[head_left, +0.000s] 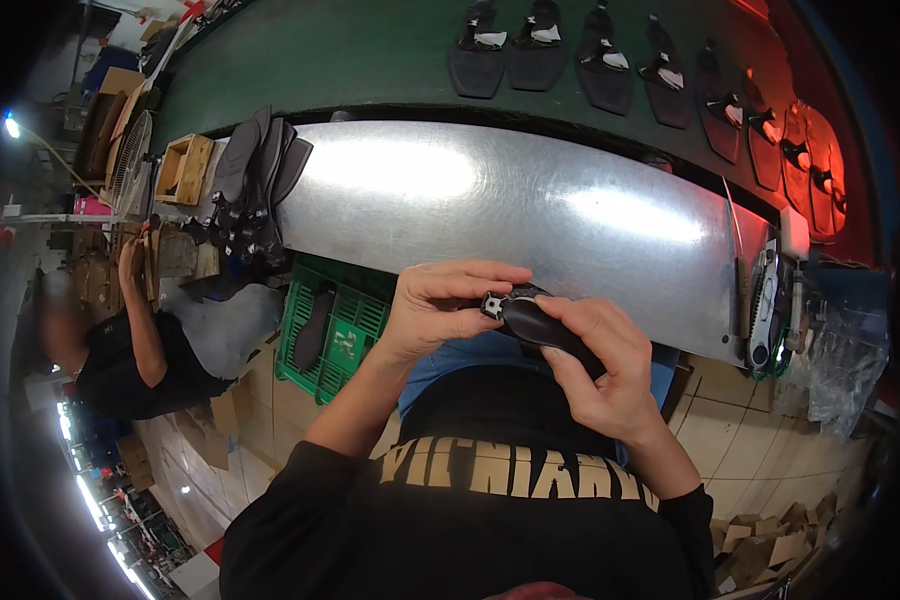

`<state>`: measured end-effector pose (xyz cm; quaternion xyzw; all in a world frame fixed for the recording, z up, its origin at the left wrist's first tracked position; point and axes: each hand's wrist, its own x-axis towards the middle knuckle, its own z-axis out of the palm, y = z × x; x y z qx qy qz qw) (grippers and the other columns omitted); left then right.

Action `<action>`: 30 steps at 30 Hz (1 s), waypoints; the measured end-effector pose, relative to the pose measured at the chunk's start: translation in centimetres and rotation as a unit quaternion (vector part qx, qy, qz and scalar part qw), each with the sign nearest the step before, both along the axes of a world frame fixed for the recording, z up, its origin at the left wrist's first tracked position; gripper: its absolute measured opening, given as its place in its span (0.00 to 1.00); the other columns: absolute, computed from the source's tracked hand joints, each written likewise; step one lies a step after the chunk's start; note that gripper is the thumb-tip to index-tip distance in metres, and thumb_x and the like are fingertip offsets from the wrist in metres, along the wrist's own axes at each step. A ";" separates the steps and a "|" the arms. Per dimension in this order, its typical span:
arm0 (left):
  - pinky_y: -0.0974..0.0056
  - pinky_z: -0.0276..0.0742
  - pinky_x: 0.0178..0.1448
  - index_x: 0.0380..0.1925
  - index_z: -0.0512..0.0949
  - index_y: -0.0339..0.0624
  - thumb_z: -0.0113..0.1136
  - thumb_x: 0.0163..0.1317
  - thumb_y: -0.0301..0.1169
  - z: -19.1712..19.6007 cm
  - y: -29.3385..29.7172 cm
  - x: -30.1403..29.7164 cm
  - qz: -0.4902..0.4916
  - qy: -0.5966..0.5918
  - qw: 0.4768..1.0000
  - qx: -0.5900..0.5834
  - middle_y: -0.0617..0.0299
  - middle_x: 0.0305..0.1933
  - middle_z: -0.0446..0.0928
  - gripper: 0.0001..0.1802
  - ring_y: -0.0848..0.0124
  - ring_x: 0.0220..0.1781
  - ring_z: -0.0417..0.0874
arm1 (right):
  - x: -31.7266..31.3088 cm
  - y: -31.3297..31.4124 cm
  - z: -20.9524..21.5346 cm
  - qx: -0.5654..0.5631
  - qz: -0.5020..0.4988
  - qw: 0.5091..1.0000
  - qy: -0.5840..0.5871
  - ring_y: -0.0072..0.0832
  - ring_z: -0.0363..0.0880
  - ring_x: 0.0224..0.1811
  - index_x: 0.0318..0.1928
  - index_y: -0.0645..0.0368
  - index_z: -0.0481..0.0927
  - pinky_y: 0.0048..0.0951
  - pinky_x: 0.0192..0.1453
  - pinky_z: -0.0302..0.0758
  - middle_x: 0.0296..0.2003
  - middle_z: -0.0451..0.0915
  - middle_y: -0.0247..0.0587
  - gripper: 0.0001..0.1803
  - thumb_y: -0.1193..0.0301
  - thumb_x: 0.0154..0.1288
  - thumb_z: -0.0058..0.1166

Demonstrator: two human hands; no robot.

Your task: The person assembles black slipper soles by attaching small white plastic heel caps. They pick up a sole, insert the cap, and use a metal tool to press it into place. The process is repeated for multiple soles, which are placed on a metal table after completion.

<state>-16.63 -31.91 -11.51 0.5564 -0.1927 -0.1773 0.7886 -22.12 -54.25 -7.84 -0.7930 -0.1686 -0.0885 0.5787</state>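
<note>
A dark sandal (pixel 538 324) is held in front of my body at the near edge of the metal table, with a small pale patch at its left end. My left hand (pixel 422 308) is closed on that left end, the fingers above and the thumb below. Round the right part of the sandal my right hand (pixel 602 362) is closed, with its thumb beneath and fingers on top. The fingers hide part of the sandal, so its strap cannot be made out fully.
On the metal table (pixel 510 200) lie dark soles (pixel 255 165) at the left and a utility knife (pixel 763 308) at the right. Sandals (pixel 603 62) line the green belt (pixel 370 60) behind. Below stands a green crate (pixel 300 300) holding a sole. A co-worker (pixel 130 345) is at the left.
</note>
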 end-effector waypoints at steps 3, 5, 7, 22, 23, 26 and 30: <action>0.57 0.80 0.57 0.43 0.84 0.38 0.64 0.45 0.13 0.0 0.0 0.2 -0.011 -0.015 1.000 -0.013 0.36 0.52 0.78 0.21 0.54 0.53 0.82 | 0.0 -0.2 0.3 -0.021 0.004 1.000 -0.016 0.38 0.80 0.35 0.49 0.63 0.80 0.32 0.40 0.75 0.34 0.81 0.46 0.24 0.81 0.47 0.63; 0.57 0.80 0.57 0.43 0.84 0.37 0.63 0.45 0.12 0.1 0.0 0.2 -0.017 -0.024 1.000 -0.010 0.36 0.52 0.78 0.21 0.54 0.53 0.82 | 0.0 -0.2 0.4 -0.036 0.002 0.999 -0.030 0.38 0.80 0.35 0.49 0.62 0.80 0.33 0.39 0.75 0.34 0.81 0.45 0.24 0.80 0.47 0.63; 0.57 0.79 0.57 0.43 0.84 0.36 0.61 0.44 0.12 0.2 0.2 0.3 -0.022 -0.033 0.999 0.009 0.36 0.52 0.78 0.22 0.54 0.54 0.82 | 0.0 -0.3 0.5 -0.053 0.001 0.998 -0.035 0.38 0.80 0.34 0.49 0.62 0.80 0.33 0.40 0.75 0.34 0.81 0.45 0.24 0.80 0.47 0.63; 0.63 0.77 0.58 0.42 0.84 0.36 0.52 0.39 0.10 1.1 -0.4 0.1 -0.029 -0.051 0.996 0.073 0.35 0.55 0.76 0.27 0.55 0.57 0.81 | 0.2 -0.2 0.4 -0.129 0.003 0.990 -0.055 0.38 0.79 0.34 0.50 0.62 0.79 0.34 0.40 0.74 0.35 0.79 0.42 0.25 0.79 0.46 0.63; 0.63 0.77 0.59 0.43 0.84 0.36 0.52 0.39 0.10 1.0 -0.4 0.1 -0.029 -0.048 0.996 0.072 0.35 0.55 0.76 0.27 0.55 0.57 0.80 | 0.3 -0.2 0.4 -0.130 0.004 0.990 -0.055 0.38 0.79 0.34 0.50 0.62 0.79 0.34 0.41 0.74 0.35 0.79 0.42 0.25 0.79 0.46 0.63; 0.63 0.78 0.58 0.45 0.83 0.35 0.53 0.43 0.11 0.7 -0.7 0.1 -0.028 -0.023 0.997 0.067 0.36 0.56 0.75 0.26 0.55 0.58 0.80 | 0.4 -0.2 0.3 -0.132 0.008 0.990 -0.043 0.38 0.79 0.34 0.49 0.62 0.79 0.35 0.40 0.75 0.34 0.79 0.43 0.23 0.79 0.48 0.62; 0.65 0.84 0.49 0.50 0.79 0.34 0.53 0.53 0.13 0.8 -1.1 -0.6 -0.014 0.093 0.993 0.070 0.39 0.59 0.73 0.22 0.60 0.54 0.82 | 0.8 -0.4 -0.5 -0.078 0.008 0.997 0.009 0.41 0.79 0.34 0.48 0.62 0.79 0.36 0.40 0.75 0.33 0.80 0.46 0.21 0.79 0.50 0.60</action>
